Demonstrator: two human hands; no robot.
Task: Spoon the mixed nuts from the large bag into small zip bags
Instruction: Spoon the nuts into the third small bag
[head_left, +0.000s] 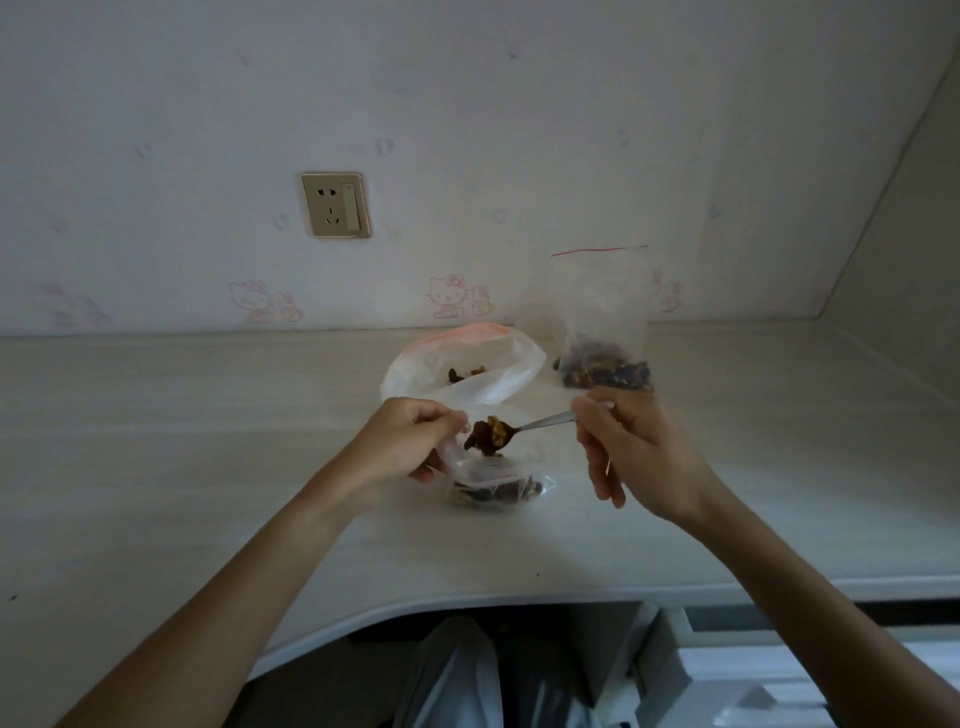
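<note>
My right hand (631, 447) grips the handle of a metal spoon (540, 423) heaped with mixed nuts (488, 434). The loaded bowl hovers just above the mouth of a small clear zip bag (493, 480), which my left hand (410, 441) pinches open at its left rim. Dark nuts lie in that bag's bottom. Behind it the large clear bag (498, 364) with an orange-red zip strip stands open on the desk, a few nuts visible inside.
A filled small zip bag (605, 332) with a red seal stands upright against the wall at back right. A wall socket (336, 205) is above the pale desk (182, 441). The desk's curved front edge runs near my legs; drawers are at lower right.
</note>
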